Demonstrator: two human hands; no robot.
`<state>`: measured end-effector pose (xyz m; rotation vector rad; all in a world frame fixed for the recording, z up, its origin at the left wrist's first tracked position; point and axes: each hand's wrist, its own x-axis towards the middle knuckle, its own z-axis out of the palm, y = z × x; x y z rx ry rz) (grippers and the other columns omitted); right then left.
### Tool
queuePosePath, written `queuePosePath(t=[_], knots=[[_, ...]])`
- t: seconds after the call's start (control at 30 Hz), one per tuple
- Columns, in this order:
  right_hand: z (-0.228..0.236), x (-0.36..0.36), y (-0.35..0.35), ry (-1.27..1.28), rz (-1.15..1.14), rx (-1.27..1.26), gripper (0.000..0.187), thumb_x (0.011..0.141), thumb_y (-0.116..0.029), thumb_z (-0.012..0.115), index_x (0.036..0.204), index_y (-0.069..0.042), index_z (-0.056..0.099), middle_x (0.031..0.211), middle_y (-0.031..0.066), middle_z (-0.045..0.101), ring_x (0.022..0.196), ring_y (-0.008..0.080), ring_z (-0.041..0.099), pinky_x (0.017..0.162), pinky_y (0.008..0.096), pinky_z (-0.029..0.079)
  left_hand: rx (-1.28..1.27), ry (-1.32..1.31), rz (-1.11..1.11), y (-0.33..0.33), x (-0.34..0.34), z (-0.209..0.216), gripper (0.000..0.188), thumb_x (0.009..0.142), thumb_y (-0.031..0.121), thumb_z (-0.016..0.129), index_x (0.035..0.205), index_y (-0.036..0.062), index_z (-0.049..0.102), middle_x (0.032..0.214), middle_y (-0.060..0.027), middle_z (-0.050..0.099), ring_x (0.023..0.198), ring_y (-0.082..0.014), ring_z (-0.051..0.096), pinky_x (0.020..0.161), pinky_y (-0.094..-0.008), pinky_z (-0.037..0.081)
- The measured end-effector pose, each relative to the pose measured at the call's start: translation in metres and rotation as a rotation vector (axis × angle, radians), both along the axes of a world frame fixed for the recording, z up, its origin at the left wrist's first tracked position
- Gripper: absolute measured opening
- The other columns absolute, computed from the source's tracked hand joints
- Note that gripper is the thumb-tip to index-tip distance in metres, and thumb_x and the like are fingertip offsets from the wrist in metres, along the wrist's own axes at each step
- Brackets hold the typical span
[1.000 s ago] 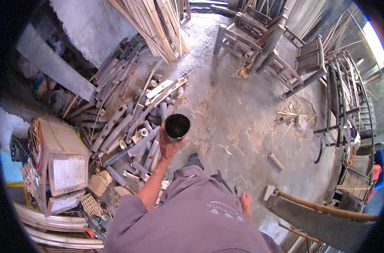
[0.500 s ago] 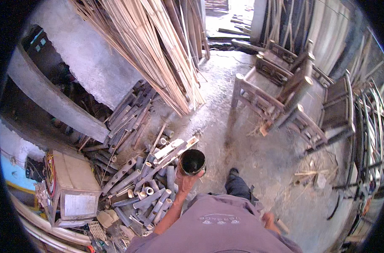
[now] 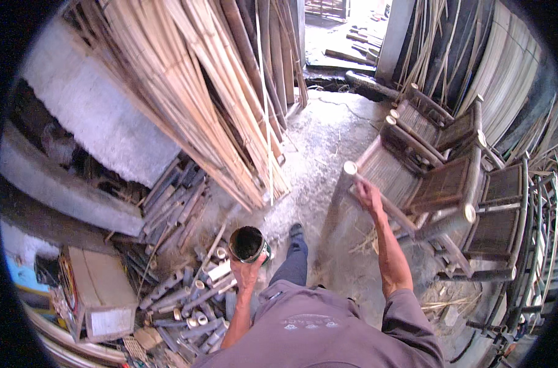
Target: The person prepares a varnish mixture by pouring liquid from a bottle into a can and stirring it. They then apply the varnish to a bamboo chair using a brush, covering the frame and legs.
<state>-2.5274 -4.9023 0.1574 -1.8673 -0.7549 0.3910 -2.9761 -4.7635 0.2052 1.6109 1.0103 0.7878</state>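
Observation:
My left hand (image 3: pixel 247 270) is wrapped round a round can (image 3: pixel 263 250), its open top facing up and its inside dark. The can is held above a heap of cut bamboo pieces (image 3: pixel 196 303). On the right, my right arm stretches forward to the nearest bamboo chair (image 3: pixel 383 168). My right hand (image 3: pixel 368 196) is closed at the chair's armrest pole, just behind its pale cut end. The fingers are small in the picture, and their far side is hidden.
More bamboo chairs (image 3: pixel 496 221) stand close together on the right. Long bamboo strips (image 3: pixel 187 92) lean at the left of a bright doorway (image 3: pixel 340 37). A worn box-shaped cabinet (image 3: pixel 101 279) stands at the lower left. Loose strips (image 3: pixel 454 300) lie on the floor at right.
My right hand has gone from beside my body out to the chair's armrest. The can in my left hand has shifted left in the view. One leg has stepped forward, and the view has shifted.

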Motion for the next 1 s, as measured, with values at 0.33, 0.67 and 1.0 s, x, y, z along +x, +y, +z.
queuePosePath(t=[0.33, 0.67, 1.0], knots=[[-0.197, -0.063, -0.182, 0.837, -0.405, -1.046, 0.049, 0.092, -0.035, 0.050, 0.129, -0.002, 0.054, 0.117, 0.0233, 0.063, 0.106, 0.0404, 0.061, 0.090, 0.0478, 0.046, 0.118, 0.146, -0.144, 0.193, 0.256, 0.039, 0.096, 0.061, 0.039, 0.091, 0.134, 0.0007, 0.041, 0.120, -0.0155, 0.060, 0.108, -0.0296, 0.060, 0.097, -0.0397, 0.046], [-0.225, 0.197, 0.045, 0.736, -0.459, -0.866, 0.040, 0.094, -0.031, 0.049, 0.119, -0.002, 0.061, 0.118, 0.0209, 0.064, 0.112, 0.0348, 0.059, 0.099, 0.0433, 0.043, 0.096, 0.059, -0.186, 0.374, 0.558, 0.005, 0.098, 0.058, 0.031, 0.093, 0.135, 0.0021, 0.039, 0.123, -0.0145, 0.058, 0.111, -0.0268, 0.060, 0.099, -0.0390, 0.047], [-0.075, 0.749, 0.552, 0.034, -0.289, -0.151, 0.028, 0.093, -0.032, 0.057, 0.108, -0.011, 0.068, 0.088, 0.0131, 0.070, 0.081, 0.0218, 0.067, 0.074, 0.0348, 0.052, 0.106, 0.095, -0.116, 0.556, 0.837, 0.004, 0.101, 0.055, 0.038, 0.093, 0.134, 0.0021, 0.041, 0.122, -0.0138, 0.059, 0.111, -0.0278, 0.059, 0.099, -0.0408, 0.046]])
